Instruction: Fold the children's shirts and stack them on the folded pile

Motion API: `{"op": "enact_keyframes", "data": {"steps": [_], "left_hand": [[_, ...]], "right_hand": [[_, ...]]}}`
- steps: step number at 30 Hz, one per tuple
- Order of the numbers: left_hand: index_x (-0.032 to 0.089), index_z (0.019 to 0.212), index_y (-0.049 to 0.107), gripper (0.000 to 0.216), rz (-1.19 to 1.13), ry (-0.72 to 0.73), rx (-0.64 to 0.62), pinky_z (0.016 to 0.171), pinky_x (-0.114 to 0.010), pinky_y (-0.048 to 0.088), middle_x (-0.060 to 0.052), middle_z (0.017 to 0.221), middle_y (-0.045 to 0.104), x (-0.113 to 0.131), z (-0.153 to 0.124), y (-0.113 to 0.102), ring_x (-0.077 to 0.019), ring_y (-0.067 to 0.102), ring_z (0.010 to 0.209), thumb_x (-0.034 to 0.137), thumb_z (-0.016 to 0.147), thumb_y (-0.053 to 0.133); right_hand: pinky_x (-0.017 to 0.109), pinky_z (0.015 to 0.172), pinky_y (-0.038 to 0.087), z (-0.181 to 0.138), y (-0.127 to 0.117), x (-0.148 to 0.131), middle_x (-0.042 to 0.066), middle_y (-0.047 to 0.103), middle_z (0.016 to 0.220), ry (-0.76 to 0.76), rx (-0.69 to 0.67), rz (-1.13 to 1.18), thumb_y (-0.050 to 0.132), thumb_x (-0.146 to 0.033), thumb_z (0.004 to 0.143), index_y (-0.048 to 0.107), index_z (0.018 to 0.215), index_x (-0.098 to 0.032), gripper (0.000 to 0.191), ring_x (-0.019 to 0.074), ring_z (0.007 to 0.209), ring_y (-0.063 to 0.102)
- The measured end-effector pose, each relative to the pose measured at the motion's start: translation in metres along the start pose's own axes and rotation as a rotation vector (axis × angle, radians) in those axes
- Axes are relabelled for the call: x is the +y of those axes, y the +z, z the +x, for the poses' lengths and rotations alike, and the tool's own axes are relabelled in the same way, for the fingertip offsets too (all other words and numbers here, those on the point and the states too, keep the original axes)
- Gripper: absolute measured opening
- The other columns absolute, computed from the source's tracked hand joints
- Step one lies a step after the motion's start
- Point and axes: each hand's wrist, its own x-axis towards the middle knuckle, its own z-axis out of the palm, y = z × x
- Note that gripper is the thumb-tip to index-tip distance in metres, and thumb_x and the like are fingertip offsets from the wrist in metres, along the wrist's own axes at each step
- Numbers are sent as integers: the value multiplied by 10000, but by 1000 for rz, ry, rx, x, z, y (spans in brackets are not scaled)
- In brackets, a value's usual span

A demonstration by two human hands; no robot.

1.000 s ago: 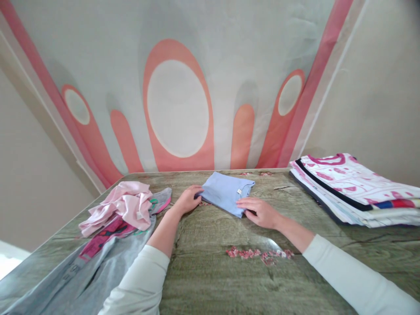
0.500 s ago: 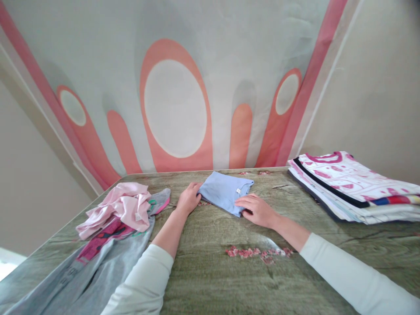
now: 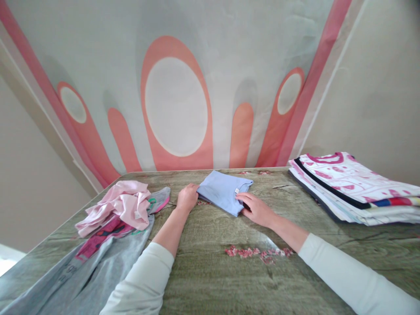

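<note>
A small folded light-blue garment (image 3: 220,191) lies near the far edge of the wood-patterned table (image 3: 213,275). My left hand (image 3: 187,197) curls round its left corner, fingers closed on the cloth. My right hand (image 3: 257,206) grips the garment's right near edge beside a small white label, thumb tucked under the fabric. Both arms wear pale long sleeves.
An unfolded pink garment (image 3: 123,205) lies on a grey garment (image 3: 82,267) with a pink print at the left. A stack of folded clothes (image 3: 354,186) with a white-and-pink top sits at the right. A wall with pink arches stands behind the table.
My right hand has slid a little farther along the garment's edge and closed on it. My left hand has tightened on the left corner.
</note>
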Motion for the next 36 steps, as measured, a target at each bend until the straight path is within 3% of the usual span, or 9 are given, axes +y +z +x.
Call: {"op": "enact_keyframes", "data": {"steps": [6, 10, 14, 21, 25, 30, 36], "left_hand": [[178, 1165, 524, 417, -54, -58, 70, 854, -284, 430, -79, 1045, 578, -3, 1, 7, -200, 550, 960, 123, 755, 469], [172, 1086, 548, 362, -91, -62, 90, 836, -280, 436, -74, 1026, 578, -6, 3, 12, -188, 558, 922, 96, 743, 460], [180, 1020, 563, 314, -86, -65, 85, 825, -273, 435, -63, 1005, 590, -8, 3, 13, -184, 562, 908, 91, 736, 463], [211, 1019, 554, 284, -51, -86, 62, 821, -269, 427, -44, 992, 617, -7, 0, 5, -184, 577, 918, 119, 774, 445], [229, 1056, 539, 294, 2, -94, 18, 814, -255, 421, -33, 1026, 624, -3, -2, -1, -181, 571, 961, 138, 799, 428], [238, 1083, 533, 335, 16, -73, 6, 812, -249, 414, -31, 1040, 615, 1, -2, -6, -177, 565, 969, 123, 782, 441], [228, 903, 573, 167, 25, -98, 35, 703, -237, 420, -21, 996, 601, -2, -3, -10, -170, 574, 888, 176, 780, 473]], "right_hand": [[416, 935, 379, 2, 0, 2, 103, 523, 1173, -11, 15, 27, 535, -82, 673, 495, 1159, -194, 501, 233, 1085, 483], [369, 808, 405, 2, -5, -8, 68, 565, 926, 25, 111, -53, 571, -98, 645, 541, 900, -191, 273, 221, 902, 512], [316, 709, 376, -2, -10, -17, 15, 532, 713, 8, 68, -178, 580, -131, 697, 511, 678, -195, 96, 173, 722, 492], [285, 696, 363, -15, -14, -22, 15, 578, 704, -105, 32, -165, 507, -258, 865, 631, 733, -209, 188, 139, 695, 519], [272, 673, 364, -15, -13, -23, 19, 587, 715, -144, 38, -176, 484, -249, 883, 660, 840, -222, 183, 134, 684, 523], [262, 662, 351, -12, -12, -24, 18, 565, 709, -169, -10, -254, 468, -226, 885, 648, 777, -223, 210, 136, 683, 508], [256, 643, 335, -10, -14, -30, 15, 516, 685, -167, -68, -279, 440, -215, 888, 612, 721, -203, 240, 137, 666, 478]]}}
